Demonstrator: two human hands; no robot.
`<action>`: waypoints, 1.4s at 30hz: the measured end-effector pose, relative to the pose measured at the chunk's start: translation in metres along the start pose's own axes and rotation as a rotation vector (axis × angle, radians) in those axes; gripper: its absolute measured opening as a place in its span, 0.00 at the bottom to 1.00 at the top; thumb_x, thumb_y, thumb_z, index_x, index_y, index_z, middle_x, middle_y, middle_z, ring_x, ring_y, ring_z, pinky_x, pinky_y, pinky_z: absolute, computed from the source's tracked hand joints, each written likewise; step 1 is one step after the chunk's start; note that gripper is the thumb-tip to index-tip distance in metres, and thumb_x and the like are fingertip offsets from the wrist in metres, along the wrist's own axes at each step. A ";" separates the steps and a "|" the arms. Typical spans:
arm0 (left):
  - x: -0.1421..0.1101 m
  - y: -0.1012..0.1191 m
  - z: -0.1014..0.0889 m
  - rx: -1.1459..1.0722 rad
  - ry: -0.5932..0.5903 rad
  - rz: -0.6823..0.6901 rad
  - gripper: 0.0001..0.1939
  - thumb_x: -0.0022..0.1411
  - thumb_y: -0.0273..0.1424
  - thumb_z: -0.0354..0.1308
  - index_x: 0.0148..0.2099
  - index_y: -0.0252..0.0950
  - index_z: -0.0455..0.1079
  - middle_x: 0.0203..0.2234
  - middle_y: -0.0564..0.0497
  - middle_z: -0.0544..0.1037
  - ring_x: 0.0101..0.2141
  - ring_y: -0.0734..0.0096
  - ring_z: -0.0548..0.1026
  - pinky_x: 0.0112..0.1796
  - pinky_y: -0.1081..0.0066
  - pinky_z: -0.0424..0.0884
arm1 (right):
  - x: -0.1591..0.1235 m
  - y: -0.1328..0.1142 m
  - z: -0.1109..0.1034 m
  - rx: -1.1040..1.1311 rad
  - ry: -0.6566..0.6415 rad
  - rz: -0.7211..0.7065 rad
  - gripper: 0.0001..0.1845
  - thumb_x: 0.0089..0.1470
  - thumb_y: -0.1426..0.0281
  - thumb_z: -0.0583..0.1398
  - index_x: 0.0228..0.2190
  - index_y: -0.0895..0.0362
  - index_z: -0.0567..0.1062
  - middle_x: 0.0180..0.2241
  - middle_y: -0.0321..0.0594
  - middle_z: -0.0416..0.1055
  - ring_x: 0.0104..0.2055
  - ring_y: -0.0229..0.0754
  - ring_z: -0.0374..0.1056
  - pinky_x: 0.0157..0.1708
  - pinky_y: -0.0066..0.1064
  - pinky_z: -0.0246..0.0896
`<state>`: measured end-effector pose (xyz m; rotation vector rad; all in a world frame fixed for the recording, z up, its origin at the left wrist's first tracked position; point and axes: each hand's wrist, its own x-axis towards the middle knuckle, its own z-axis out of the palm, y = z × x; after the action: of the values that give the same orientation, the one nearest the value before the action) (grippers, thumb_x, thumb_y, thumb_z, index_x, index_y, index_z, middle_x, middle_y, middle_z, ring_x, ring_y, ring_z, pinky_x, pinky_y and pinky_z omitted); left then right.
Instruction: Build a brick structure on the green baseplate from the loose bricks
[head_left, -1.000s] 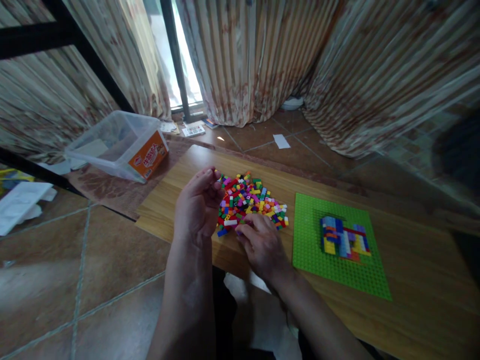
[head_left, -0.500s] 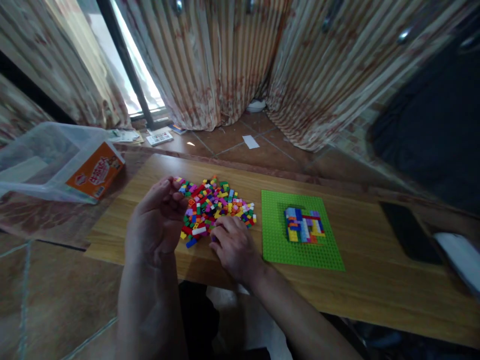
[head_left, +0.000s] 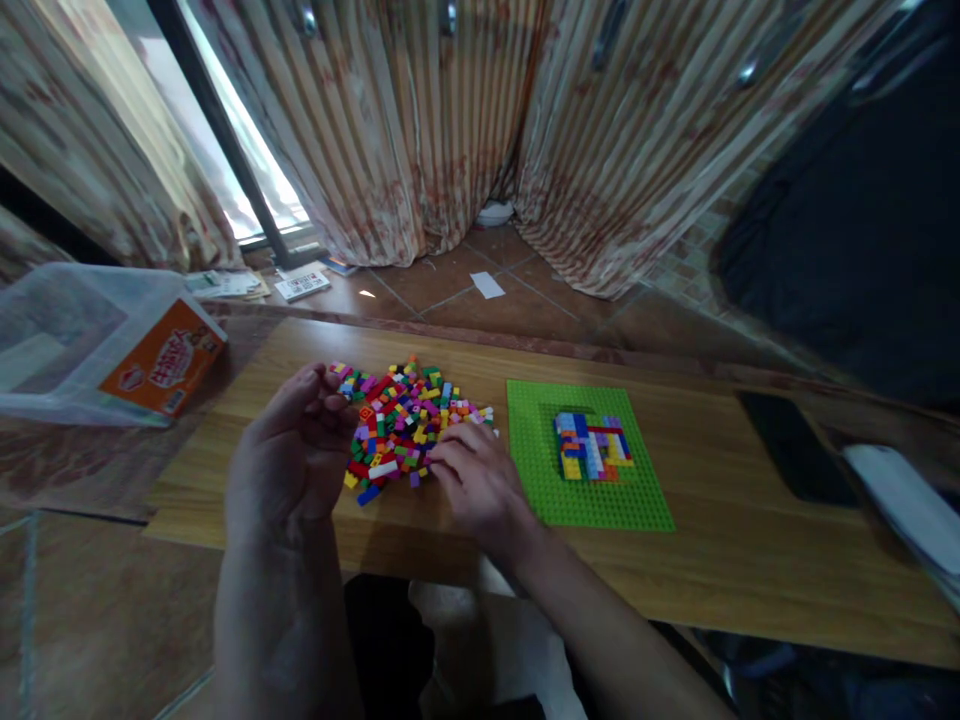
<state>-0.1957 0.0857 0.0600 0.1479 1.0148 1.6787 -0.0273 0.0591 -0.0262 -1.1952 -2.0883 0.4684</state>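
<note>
A heap of small colourful toy bricks (head_left: 397,420) lies on the wooden table between my two hands. My left hand (head_left: 296,445) is raised at the heap's left edge, palm turned inward. Its fingers are curled in toward the thumb, and whatever they may hold is hidden. My right hand (head_left: 480,475) rests over the heap's right side, palm down. Its fingers are stretched out and loosely bent, with the tips touching bricks. To the right is a green baseplate (head_left: 525,500) bearing a low, multicoloured brick build (head_left: 592,447) near its middle.
A clear plastic bin (head_left: 67,290) with an orange label stands left of the wooden table (head_left: 720,560). A dark phone-like slab (head_left: 799,447) and a white object (head_left: 904,510) lie at the right. Curtains (head_left: 450,130) hang behind, and papers (head_left: 225,285) lie beyond the table.
The view has shifted slightly. My right hand has drawn back a little to the right across the heap, uncovering a purple brick at its near edge. My left hand keeps its curled pose.
</note>
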 end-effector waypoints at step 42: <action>0.002 -0.007 -0.004 -0.052 -0.042 -0.001 0.11 0.62 0.17 0.52 0.31 0.29 0.72 0.23 0.52 0.73 0.19 0.85 0.69 0.21 0.86 0.69 | -0.001 0.040 -0.036 -0.093 -0.130 0.278 0.13 0.60 0.76 0.55 0.37 0.54 0.79 0.38 0.40 0.78 0.41 0.43 0.73 0.43 0.35 0.64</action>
<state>-0.1938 0.0849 0.0524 0.1485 0.9391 1.6926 0.0228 0.0779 -0.0250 -1.5572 -2.0787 0.5952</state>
